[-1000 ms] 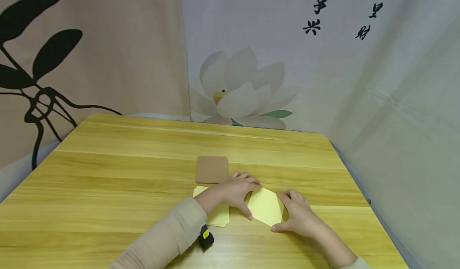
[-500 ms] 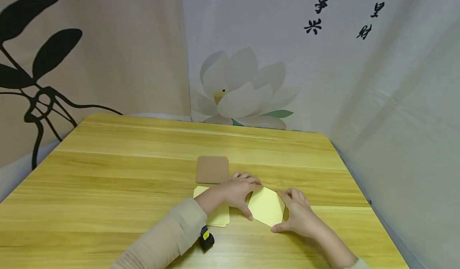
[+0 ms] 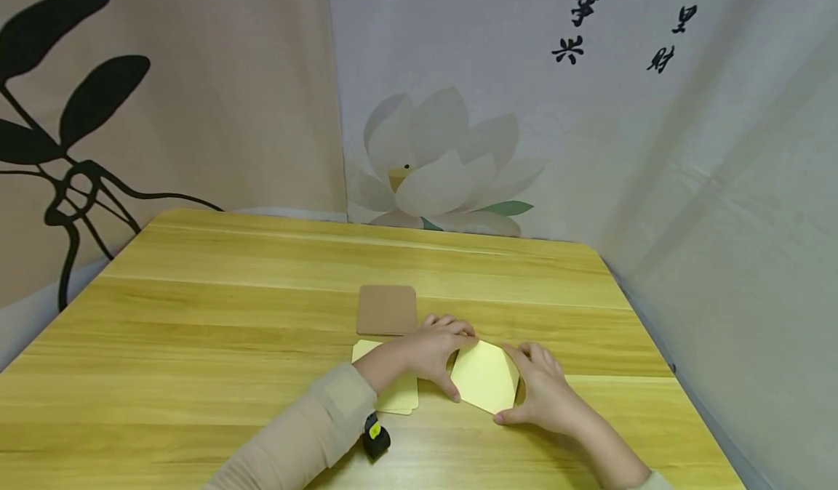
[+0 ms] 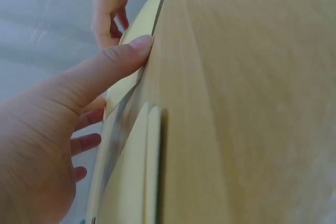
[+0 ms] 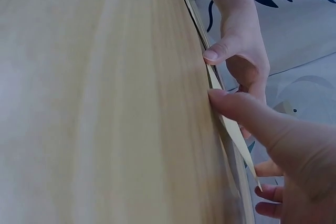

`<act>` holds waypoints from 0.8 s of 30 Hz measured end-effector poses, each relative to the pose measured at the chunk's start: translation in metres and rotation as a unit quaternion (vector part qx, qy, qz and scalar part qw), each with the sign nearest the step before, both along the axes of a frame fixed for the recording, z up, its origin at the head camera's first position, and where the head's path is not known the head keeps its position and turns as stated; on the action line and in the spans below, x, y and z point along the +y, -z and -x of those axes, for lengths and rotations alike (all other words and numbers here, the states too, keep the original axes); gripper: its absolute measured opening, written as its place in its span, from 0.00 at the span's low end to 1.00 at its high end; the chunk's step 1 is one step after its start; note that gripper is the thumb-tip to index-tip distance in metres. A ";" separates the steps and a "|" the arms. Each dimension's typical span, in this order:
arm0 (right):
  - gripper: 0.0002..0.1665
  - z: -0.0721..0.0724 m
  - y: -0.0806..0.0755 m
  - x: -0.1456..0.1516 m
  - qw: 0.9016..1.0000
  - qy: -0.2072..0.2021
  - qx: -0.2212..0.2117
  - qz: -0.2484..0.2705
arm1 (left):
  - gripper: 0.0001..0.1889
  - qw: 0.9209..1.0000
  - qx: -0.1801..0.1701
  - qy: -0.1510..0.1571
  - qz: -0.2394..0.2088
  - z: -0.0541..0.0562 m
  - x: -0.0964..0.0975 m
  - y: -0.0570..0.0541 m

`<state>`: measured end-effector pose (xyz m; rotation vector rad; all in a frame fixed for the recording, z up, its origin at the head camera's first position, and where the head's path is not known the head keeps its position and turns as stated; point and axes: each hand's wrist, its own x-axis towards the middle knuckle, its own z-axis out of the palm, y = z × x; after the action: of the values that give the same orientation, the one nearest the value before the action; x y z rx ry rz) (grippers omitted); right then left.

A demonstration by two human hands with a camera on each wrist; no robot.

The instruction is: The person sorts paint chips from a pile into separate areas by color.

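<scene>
Between both hands in the head view is a yellow paper sheet (image 3: 484, 377) with an angular, many-sided outline, slightly raised along its right side. My left hand (image 3: 432, 352) grips its left side, thumb at the lower corner and index finger at the upper one. On the right side my right hand (image 3: 546, 395) holds it likewise, thumb low and index finger high. Seen edge-on in the right wrist view, the sheet (image 5: 233, 129) bows a little off the table. Under the left wrist lies a stack of yellow paper (image 3: 399, 395), partly covered by the forearm.
A brown square pad (image 3: 386, 310) lies behind the yellow stack. A small black object with a yellow mark (image 3: 376, 443) shows by the left cuff. The wooden table (image 3: 196, 359) ends at a printed cloth (image 3: 458, 61) at the back.
</scene>
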<state>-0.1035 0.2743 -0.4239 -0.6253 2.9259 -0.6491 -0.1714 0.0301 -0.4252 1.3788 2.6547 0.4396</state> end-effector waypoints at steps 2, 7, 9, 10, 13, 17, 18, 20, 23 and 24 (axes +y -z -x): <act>0.68 0.000 -0.001 0.000 1.000 0.001 0.002 -0.003 | 0.52 1.000 0.002 -0.001 0.000 0.000 0.000 0.001; 0.66 0.000 -0.002 0.000 1.000 0.001 0.010 -0.016 | 0.52 1.000 0.019 -0.003 -0.001 -0.001 0.001 0.001; 0.66 0.000 -0.003 0.001 1.000 0.001 0.012 -0.017 | 0.52 1.000 0.027 -0.003 -0.004 -0.002 0.002 0.001; 0.66 0.000 -0.004 0.001 1.000 0.000 0.013 -0.017 | 0.52 1.000 0.030 -0.003 -0.006 -0.003 0.002 0.001; 0.67 0.001 -0.005 0.001 1.000 -0.004 0.013 -0.012 | 0.52 0.999 0.039 -0.005 -0.012 -0.004 0.001 0.001; 0.66 0.003 -0.007 0.001 1.000 -0.015 0.016 -0.002 | 0.52 0.999 0.046 -0.016 -0.022 -0.005 -0.001 0.000; 0.66 0.003 -0.008 0.000 1.000 -0.018 0.018 -0.001 | 0.51 0.998 0.048 -0.018 -0.027 -0.005 -0.002 0.000; 0.66 0.004 -0.009 -0.001 0.999 -0.024 0.022 0.003 | 0.51 0.998 0.049 -0.021 -0.036 -0.005 -0.004 -0.001; 0.66 0.006 -0.010 -0.003 0.999 -0.029 0.029 0.004 | 0.50 0.997 0.049 -0.024 -0.051 -0.005 -0.010 -0.001; 0.66 0.007 -0.010 -0.005 0.999 -0.031 0.034 0.004 | 0.50 0.997 0.047 -0.026 -0.054 -0.006 -0.012 -0.002</act>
<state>-0.1105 0.2698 -0.4137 -0.7500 2.9534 -0.6448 -0.1657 0.0177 -0.4235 1.3964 2.7863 0.5454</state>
